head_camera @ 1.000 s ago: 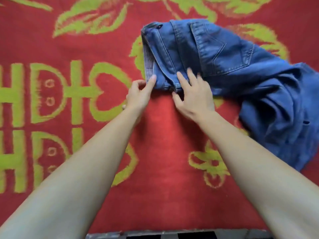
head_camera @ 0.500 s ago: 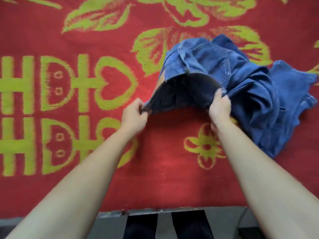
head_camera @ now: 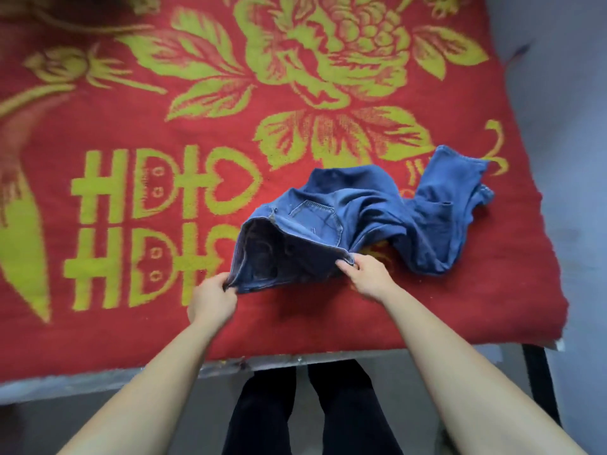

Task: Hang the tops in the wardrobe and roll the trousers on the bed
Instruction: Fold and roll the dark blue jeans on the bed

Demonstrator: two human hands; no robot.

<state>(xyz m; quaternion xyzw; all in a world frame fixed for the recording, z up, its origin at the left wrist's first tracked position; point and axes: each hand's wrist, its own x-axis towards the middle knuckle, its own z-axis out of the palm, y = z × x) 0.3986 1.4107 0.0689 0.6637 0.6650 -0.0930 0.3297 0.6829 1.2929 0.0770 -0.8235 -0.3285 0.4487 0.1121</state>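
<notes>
Holding the blue denim trousers open at the waistband, the person is standing at the near edge of the bed; the left hand is gripping the waistband's near left corner, its fingers curled round the cloth; the right hand is pinching the waistband's right end between thumb and curled fingers; the two hands are holding the opening spread, so that the waist is gaping toward the camera and showing its darker inside. The trousers are lying on the red blanket with yellow-green flowers and characters that is covering the bed, right of the middle and near the front edge; a stitched back pocket is facing up just behind the waist opening; the trouser legs are trailing away to the right in crumpled folds, ending near the blanket's right edge. The person's legs, in dark clothing, are showing below the bed's edge between the two bare forearms; a black bed leg is standing at the right front corner.
</notes>
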